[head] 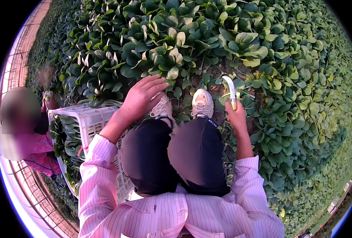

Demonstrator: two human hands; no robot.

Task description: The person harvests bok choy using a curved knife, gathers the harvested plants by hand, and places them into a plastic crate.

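Observation:
My right hand (pixel 236 114) grips the handle of a small curved harvesting knife (pixel 230 86), its blade pointing up and away from me over cut stems and leaves on the soil. My left hand (pixel 143 96) is raised above my left shoe, palm down, with its fingers stretched out and nothing seen in it. Its fingertips are near the edge of the leafy green plants (pixel 164 56), which look like bok choy. One broad pale-green plant (pixel 246 47) stands beyond the knife.
A white plastic crate (pixel 100 116) holding bundled greens (pixel 71 136) stands at my left. Beyond it is another person (pixel 42 148) in patterned pink clothing. My shoes (pixel 202 102) rest on soil (pixel 220 68) among low leaves. Dense greens (pixel 301 98) grow on the right.

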